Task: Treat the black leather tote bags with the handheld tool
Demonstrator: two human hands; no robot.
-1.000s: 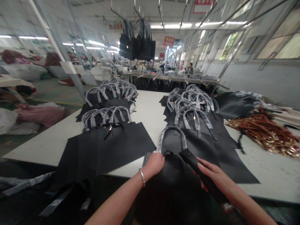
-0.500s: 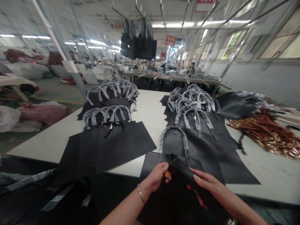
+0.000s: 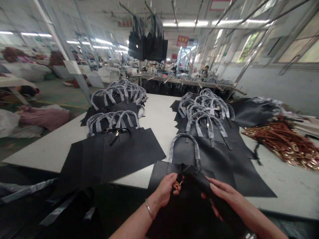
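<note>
A black handbag (image 3: 181, 212) hangs at the near table edge. My left hand (image 3: 164, 190), with a bangle at its wrist, pinches a gold-coloured clasp (image 3: 177, 184) at the end of a short black strap. My right hand (image 3: 225, 195) is closed over the bag's folded upper side, thumb on top and fingertips showing through beneath. Just beyond lies a flat black bag panel with a plastic-wrapped handle (image 3: 184, 136) standing up. The inside of the held bag is too dark to make out.
Black bags with wrapped handles lie in a left stack (image 3: 129, 149) and a right stack (image 3: 224, 162) on the white table (image 3: 156, 116). Brown straps with gold fittings (image 3: 286, 142) are heaped at right. More bags (image 3: 149, 46) hang overhead. A metal post (image 3: 61, 43) rises at left.
The gold clasp has turned and shows more plainly in my left hand, with the strap bent above it. My right hand has shifted slightly right along the bag.
</note>
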